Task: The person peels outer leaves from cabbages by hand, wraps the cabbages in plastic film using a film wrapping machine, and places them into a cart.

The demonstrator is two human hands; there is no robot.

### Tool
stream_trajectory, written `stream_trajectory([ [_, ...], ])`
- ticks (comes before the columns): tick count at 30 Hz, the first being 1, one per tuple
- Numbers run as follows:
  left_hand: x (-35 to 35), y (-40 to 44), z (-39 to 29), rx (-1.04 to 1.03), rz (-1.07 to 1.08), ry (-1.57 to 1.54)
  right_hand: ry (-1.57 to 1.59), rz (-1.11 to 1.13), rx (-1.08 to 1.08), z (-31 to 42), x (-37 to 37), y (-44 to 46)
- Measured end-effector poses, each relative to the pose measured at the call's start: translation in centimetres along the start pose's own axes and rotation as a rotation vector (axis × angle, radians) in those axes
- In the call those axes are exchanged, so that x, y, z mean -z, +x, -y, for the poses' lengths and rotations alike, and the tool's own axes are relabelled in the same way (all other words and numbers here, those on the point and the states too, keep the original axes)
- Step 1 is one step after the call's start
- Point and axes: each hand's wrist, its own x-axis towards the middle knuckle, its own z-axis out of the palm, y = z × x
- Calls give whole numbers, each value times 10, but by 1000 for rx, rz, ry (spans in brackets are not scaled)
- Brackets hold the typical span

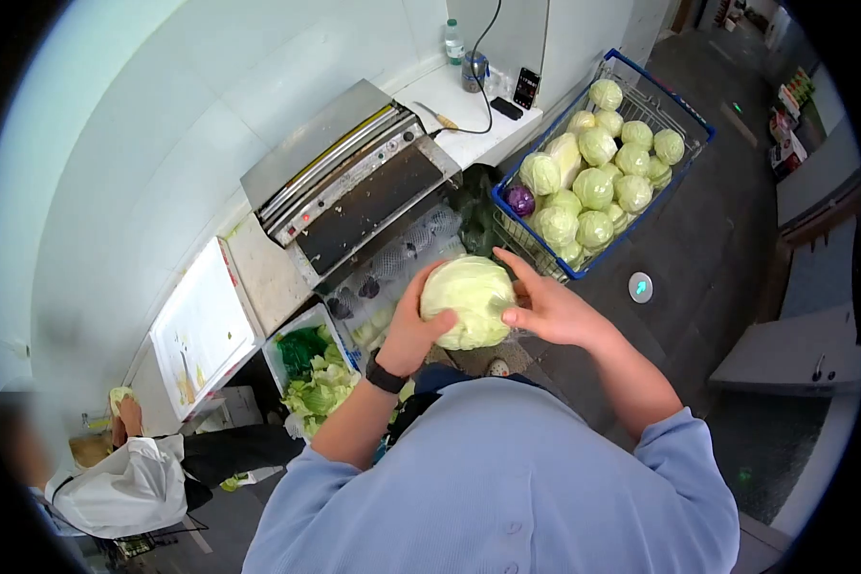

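Observation:
A pale green cabbage is held in front of my body between both hands. My left hand is wrapped round its left side, with the thumb on the front and a black watch on the wrist. My right hand grips the right side, thumb and fingers curved about it. Something shiny like clear film shows by the right thumb. Beyond the cabbage stands a wrapping machine with a dark flat plate. To the right, a blue-rimmed cart carries several wrapped cabbages and a purple cabbage.
A white cutting board lies on the counter at left. Below it, a bin holds loose leaves. Another person works at the far left. A phone and a bottle stand on the back counter.

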Motion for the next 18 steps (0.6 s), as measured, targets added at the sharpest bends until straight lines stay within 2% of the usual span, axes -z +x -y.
stream_trajectory([
  [1,4,-3,7,40,-41,-202,131,-31,-16,-2,4,-2],
  [5,8,-12,12,-3,-105,-419,-202,-424,471,1,4,-13],
  [8,12,-11,14,-93,-53,-425,-198,-446,481,-18,-10,-8],
  [9,12,-12,15,-100,-80,-410,-133,-494,549,-17,-14,-6],
  [12,12,-16,18,-128,-133,-400,148,-531,590,-18,-26,1],
  [13,12,-17,21,-134,-128,-423,161,-610,625,-20,-32,7],
  [16,14,-18,34,-154,-110,-478,383,-683,499,-23,-43,15],
  [17,13,-15,35,-163,-106,-494,612,-712,407,-19,-47,22],
  [18,11,-15,35,-180,-99,-509,703,-672,346,-14,-46,26],
])
